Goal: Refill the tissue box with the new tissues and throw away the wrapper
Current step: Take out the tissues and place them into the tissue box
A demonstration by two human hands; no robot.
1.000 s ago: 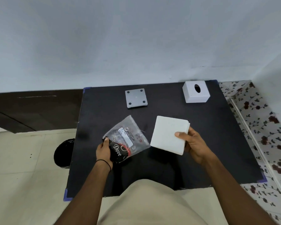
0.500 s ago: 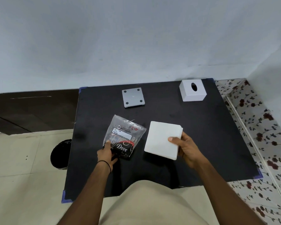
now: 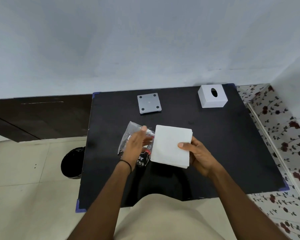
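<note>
My right hand (image 3: 200,155) holds a square white stack of tissues (image 3: 171,145) just above the black table (image 3: 223,144), thumb on top of its right edge. The clear plastic wrapper (image 3: 134,129), with a black and red print, lies on the table left of the stack. My left hand (image 3: 137,145) hovers over the wrapper with fingers stretched out, beside the stack's left edge. The white tissue box cover (image 3: 212,98) with an oval slot stands at the table's far right. Its grey square base (image 3: 149,103) lies upside down at the far middle.
A black-lined bin (image 3: 73,161) stands on the tiled floor left of the table. A dark wooden panel (image 3: 38,116) runs along the wall at the left. A flower-patterned surface (image 3: 284,135) borders the table on the right.
My left hand has let go of the wrapper, which now lies on the table, and has risen toward the tissue stack. The right hand still holds the stack.
</note>
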